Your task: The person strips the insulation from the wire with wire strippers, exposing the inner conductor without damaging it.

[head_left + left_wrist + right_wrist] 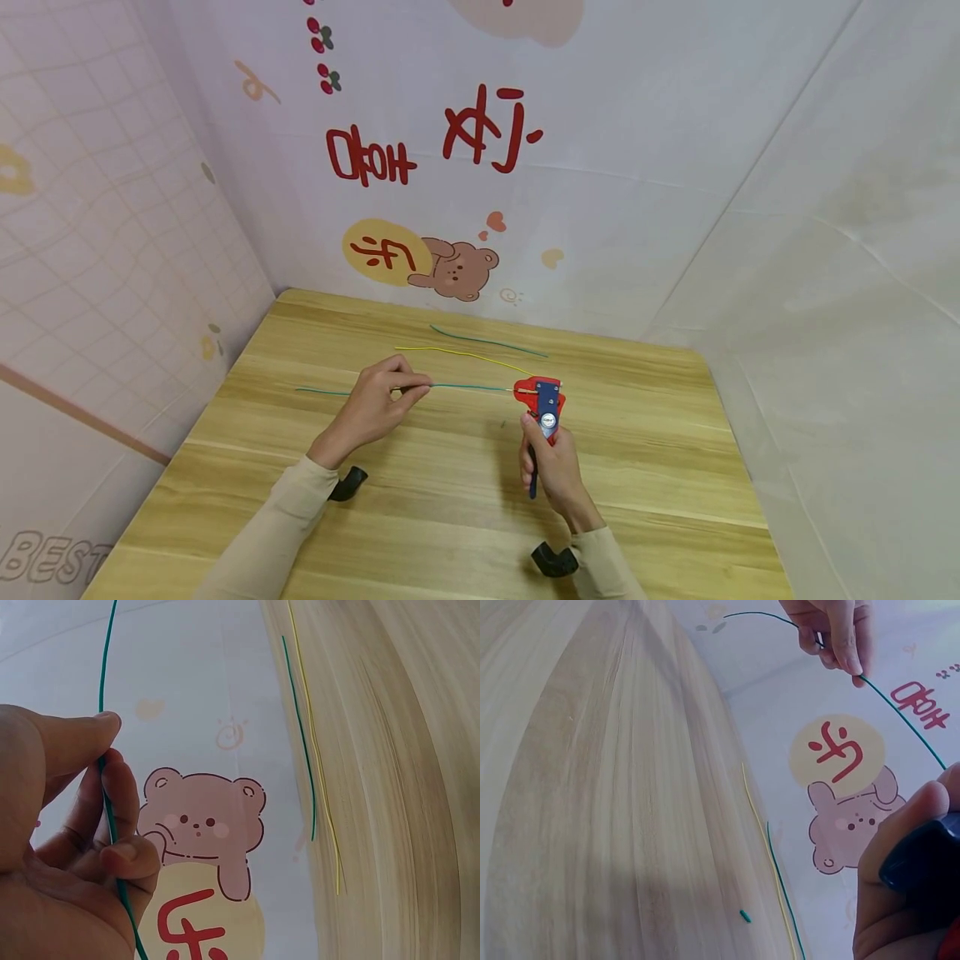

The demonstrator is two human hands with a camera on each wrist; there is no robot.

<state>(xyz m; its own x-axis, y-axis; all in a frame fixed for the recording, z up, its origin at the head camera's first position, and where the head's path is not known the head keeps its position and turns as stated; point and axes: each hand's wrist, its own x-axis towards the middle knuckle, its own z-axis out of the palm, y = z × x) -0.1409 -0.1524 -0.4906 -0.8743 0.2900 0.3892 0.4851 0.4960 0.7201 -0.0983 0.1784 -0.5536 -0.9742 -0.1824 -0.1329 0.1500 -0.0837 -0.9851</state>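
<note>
Left hand [372, 403] pinches the green wire [457, 387] at mid-length, held level above the wooden surface [465, 492]. Right hand [553, 468] is clamped round the handles of a red wire stripper [542, 402], its head at the wire's right end. Judged light, thin, springy and slippery: grip it close to the stripper. A yellow wire [461, 356] and second green wire [487, 341] lie farther off.

Mirrored red characters [435, 142] mark the backdrop [637, 167], one more sits on its yellow circle [384, 252], and "BEST" [52, 557] marks the left wall [90, 250].
</note>
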